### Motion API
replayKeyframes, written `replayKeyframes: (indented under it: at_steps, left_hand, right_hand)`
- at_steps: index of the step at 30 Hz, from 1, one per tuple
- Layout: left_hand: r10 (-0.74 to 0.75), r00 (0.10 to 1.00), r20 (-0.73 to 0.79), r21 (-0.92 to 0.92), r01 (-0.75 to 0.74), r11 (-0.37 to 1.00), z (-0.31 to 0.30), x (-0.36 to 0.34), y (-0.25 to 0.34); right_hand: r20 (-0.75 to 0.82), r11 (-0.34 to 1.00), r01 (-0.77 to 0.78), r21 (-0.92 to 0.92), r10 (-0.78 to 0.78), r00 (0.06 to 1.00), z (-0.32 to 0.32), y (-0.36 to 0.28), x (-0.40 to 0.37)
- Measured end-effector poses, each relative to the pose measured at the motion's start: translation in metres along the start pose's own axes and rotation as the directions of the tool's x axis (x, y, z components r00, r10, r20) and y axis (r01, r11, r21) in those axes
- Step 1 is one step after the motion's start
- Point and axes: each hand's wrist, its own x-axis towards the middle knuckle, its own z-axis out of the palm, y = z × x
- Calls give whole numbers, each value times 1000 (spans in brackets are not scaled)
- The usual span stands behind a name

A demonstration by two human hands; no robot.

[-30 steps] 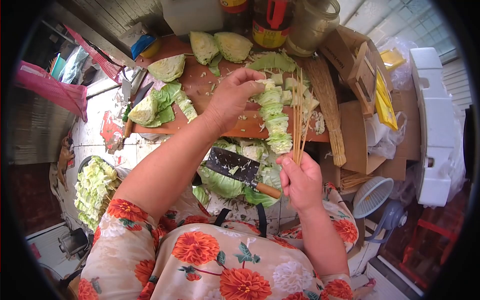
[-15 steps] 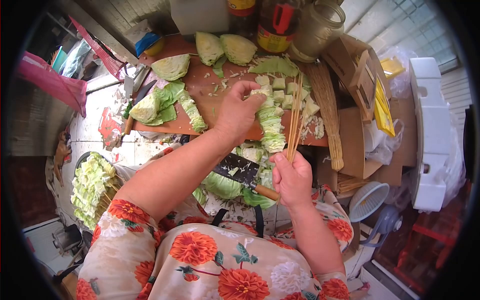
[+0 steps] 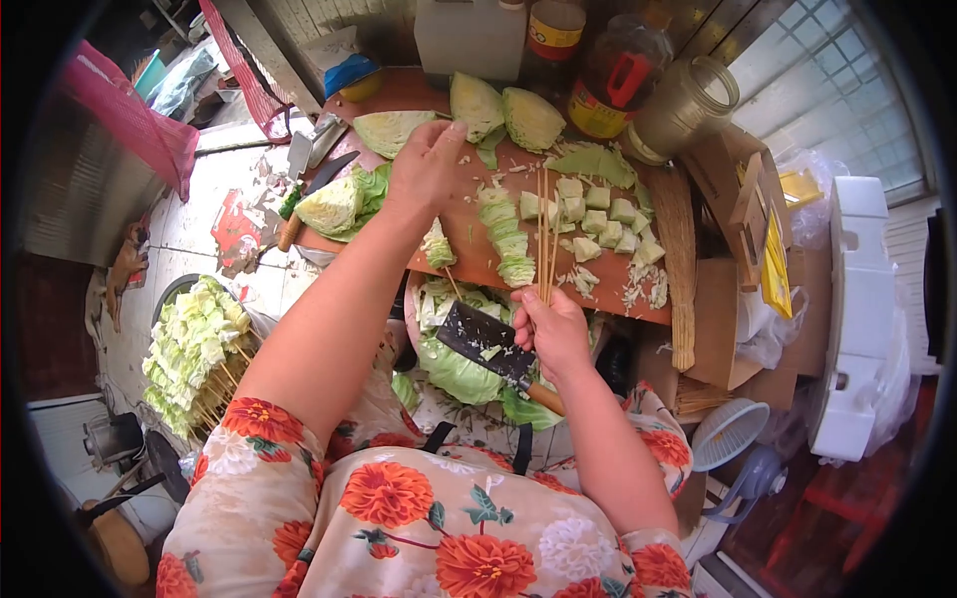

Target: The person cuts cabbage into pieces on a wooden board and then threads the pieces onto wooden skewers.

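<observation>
My right hand is closed around several thin wooden skewers that point up over the board, beside a row of sliced cabbage. Over the board's left part is my left hand, its fingers drawn together near a cabbage wedge; what they hold, if anything, is hidden. Below that hand lies another cabbage strip with a stick coming out of its lower end. Cut cabbage chunks lie right of the skewers. A cleaver rests on cabbage below the board.
The brown board also holds cabbage wedges at the back. Bottles and a jar stand behind. A straw bundle and cardboard boxes are at right. Skewered cabbage fills a container at left.
My left hand has moved left and away, off the middle cabbage row toward the back wedge. My right hand still holds the skewers, now further left over the board. The camera view has shifted.
</observation>
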Motion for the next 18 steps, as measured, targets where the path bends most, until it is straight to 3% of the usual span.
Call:
replayKeyframes:
  at_steps: [2,3,14,16,18]
  left_hand:
    - [-220,972,-77,-254,195,948,-23,2,14]
    - [-246,966,-75,-282,217,935,-32,3,15]
    - [-240,969,-65,-238,219,946,-60,3,4]
    - [-238,970,-48,-255,219,942,-56,3,4]
    - [-229,973,-40,-227,214,950,-47,3,3]
  right_hand:
    - [-22,994,-31,-103,28,999,10,7,18]
    - [-30,993,-31,-115,28,999,15,10,26]
    - [62,968,-15,-249,31,998,49,32,89]
    - [-29,953,-132,-271,129,991,44,30,85]
    - [-46,939,-71,-336,59,997,30,38,86]
